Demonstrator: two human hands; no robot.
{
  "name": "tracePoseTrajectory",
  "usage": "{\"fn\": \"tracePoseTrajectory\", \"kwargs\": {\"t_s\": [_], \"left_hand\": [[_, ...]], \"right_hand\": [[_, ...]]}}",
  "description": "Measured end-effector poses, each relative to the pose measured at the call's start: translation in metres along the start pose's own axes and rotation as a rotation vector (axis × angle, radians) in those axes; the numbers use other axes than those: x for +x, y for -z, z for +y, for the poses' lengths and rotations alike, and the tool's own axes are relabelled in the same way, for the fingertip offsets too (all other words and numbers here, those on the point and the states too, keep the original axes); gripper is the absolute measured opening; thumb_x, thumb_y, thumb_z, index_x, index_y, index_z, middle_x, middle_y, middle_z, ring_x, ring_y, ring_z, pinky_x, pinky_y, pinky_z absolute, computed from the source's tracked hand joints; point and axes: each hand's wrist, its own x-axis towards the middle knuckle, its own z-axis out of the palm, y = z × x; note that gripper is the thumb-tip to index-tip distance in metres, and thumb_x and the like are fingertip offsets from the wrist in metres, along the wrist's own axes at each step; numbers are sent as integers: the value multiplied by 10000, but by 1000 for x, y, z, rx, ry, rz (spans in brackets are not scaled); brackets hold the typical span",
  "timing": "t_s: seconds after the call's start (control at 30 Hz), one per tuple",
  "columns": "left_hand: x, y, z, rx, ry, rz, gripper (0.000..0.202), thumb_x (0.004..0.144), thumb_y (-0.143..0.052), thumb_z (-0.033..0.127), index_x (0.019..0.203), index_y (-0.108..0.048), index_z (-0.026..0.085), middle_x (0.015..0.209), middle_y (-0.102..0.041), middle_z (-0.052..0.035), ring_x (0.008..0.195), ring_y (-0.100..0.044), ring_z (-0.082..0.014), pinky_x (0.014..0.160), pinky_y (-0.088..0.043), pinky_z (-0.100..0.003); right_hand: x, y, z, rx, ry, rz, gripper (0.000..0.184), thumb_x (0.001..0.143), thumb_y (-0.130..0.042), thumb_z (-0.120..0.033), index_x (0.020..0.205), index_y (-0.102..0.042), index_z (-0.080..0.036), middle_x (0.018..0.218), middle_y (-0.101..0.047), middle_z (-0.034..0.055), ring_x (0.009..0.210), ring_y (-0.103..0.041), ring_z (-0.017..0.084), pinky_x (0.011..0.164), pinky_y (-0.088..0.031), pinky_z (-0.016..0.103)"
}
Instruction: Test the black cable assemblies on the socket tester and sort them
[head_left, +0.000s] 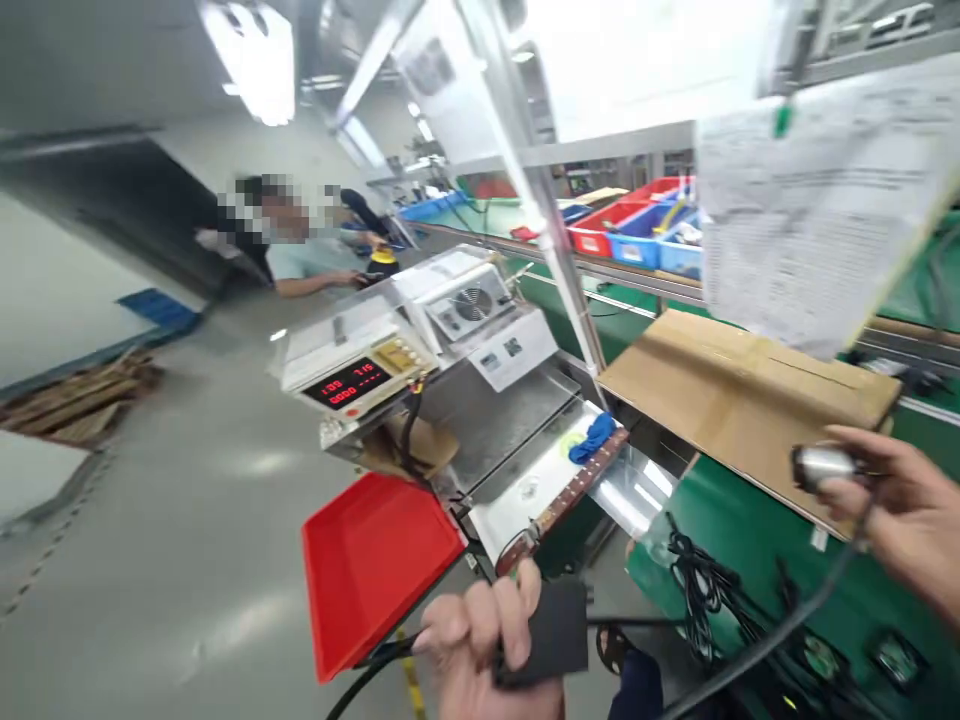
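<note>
We found the left hand (491,650) closed around a black adapter block (553,632) nearest the camera; the right hand (904,510) pinched a silver plug (821,466) (cable trailing) above the green counter (739,520), the red tray (375,565) and the tester (352,372) beyond.

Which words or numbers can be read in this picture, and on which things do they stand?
Red digits on the tester display: blurred; perhaps "0000" in the lower row, not certain.
Hanging printed sheet: lines of text, too blurred to read.
Labels on the white machine: too small to read.
Nothing else bears readable text.
</note>
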Motion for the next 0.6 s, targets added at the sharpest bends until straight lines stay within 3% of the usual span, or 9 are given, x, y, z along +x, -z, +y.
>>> {"fn": "tracePoseTrajectory", "kwargs": {"t_s": [0.1,0.17,0.27,0.4,0.5,0.6], "left_hand": [[26,64,35,-8,-76,-32,372,991,-556,436,700,-429,241,430,-168,119,323,-96,-82,425,-304,-254],[31,91,38,40,-87,109,375,986,-564,428,695,-422,239,447,-200,108,351,-135,-89,469,-357,-250],[34,111,24,65,-5,366,315,940,-639,380,731,-455,232,496,-212,99,394,-208,-86,563,-439,-252],[43,147,7,-50,33,608,390,787,-802,385,732,-455,217,516,-138,101,385,-202,-67,532,-425,-227],[46,181,-6,-90,158,812,450,747,-849,418,730,-450,209,524,-240,104,424,-301,-66,575,-450,-226],[34,201,-31,-91,294,866,428,798,-811,467,763,-467,214,520,-296,108,433,-342,-64,606,-445,-235]], "right_hand": [[22,-125,-11,8,63,-255,545,827,-757,-574,1260,-674,-253,1046,-768,92,872,-746,253,720,-630,372],[29,-207,-5,-22,83,-386,521,857,-722,-546,1255,-664,-215,1102,-763,99,943,-734,247,822,-610,382],[25,-317,16,-86,56,-521,447,864,-693,-469,1220,-662,-199,1143,-753,94,991,-714,247,900,-566,392],[-3,-427,47,-137,71,-701,403,842,-687,-351,1212,-635,-200,1188,-733,82,1060,-691,249,952,-521,383],[-27,-499,68,-228,56,-834,383,834,-712,-292,1193,-624,-191,1189,-724,95,1055,-687,241,931,-510,341],[-48,-567,83,-420,136,-1016,345,863,-686,-220,1198,-612,-187,1184,-721,101,1043,-679,223,888,-491,288]]}}
